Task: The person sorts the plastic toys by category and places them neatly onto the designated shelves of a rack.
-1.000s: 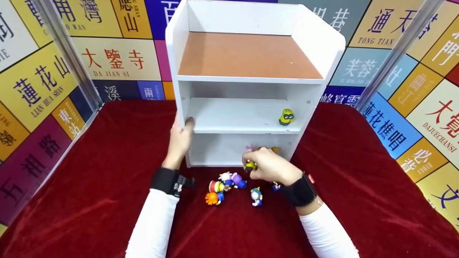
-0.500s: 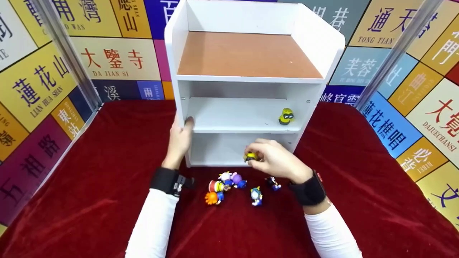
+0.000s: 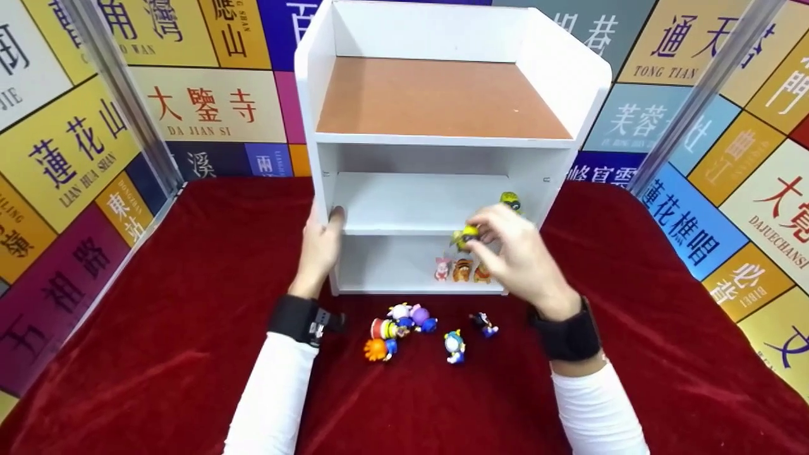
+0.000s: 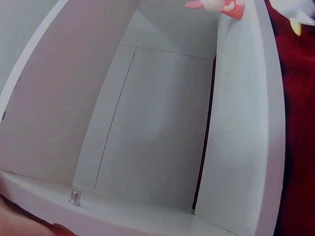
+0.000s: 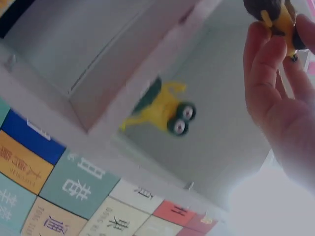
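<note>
My right hand [image 3: 521,256] pinches a small yellow-and-black minion figurine [image 3: 466,236] between thumb and fingers, in front of the middle shelf's edge. The same figurine [image 5: 283,22] is cut off by the top of the right wrist view. Another goggled minion figurine [image 5: 165,110] stands at the right end of the middle shelf, partly behind my hand in the head view. With my left hand [image 3: 320,249] I grip the left side panel of the white shelf unit [image 3: 436,139], thumb on its inner face. Pink piglet [image 3: 442,270], tiger [image 3: 462,270] and bear [image 3: 482,273] figurines stand on the bottom shelf.
On the red cloth [image 3: 189,316] lie several figurines: a left cluster with an orange-headed one [image 3: 377,349] and a purple one [image 3: 420,316], a blue-and-white one [image 3: 454,345], and a dark one [image 3: 484,324]. Printed wall panels [image 3: 215,104] surround the unit.
My right hand has lifted the minion figurine from the bottom shelf's front to the middle shelf's height, moving right, uncovering the bottom-shelf figurines. My left hand has stayed on the side panel.
</note>
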{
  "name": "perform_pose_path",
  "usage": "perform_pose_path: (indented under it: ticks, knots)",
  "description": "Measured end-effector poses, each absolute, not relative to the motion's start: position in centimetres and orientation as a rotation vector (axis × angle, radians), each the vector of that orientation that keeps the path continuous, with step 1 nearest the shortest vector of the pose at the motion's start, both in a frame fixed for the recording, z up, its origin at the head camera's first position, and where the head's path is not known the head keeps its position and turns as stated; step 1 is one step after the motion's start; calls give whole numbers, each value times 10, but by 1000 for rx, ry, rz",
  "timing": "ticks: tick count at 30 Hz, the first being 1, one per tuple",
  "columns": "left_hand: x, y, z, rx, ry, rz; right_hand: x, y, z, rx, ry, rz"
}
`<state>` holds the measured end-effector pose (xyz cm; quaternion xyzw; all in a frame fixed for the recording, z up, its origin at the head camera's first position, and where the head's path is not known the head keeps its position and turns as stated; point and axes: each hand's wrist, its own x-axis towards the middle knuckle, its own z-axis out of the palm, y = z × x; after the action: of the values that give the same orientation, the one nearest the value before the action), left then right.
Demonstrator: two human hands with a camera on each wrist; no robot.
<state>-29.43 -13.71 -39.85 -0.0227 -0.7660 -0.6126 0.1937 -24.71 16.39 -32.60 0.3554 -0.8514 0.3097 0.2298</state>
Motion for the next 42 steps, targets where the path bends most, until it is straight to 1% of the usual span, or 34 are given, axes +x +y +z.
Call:
perform_pose_path:
  ticks: [6, 12, 23, 42]
  knots:
    - [-296, -137, -399, -58, -2138, -1715, -260, 166, -308, 856, -2372, 738]
    - [-296, -137, -401, -60, -2145, -1716, -275, 165, -309, 729, -2380, 634]
    - [-294, -137, -401, -56, -2170, -1719, -288, 166, -317, 668, -2365, 618]
    - [-295, -136, -398, -65, -2170, -1712, -290, 167, -316, 638, -2363, 552]
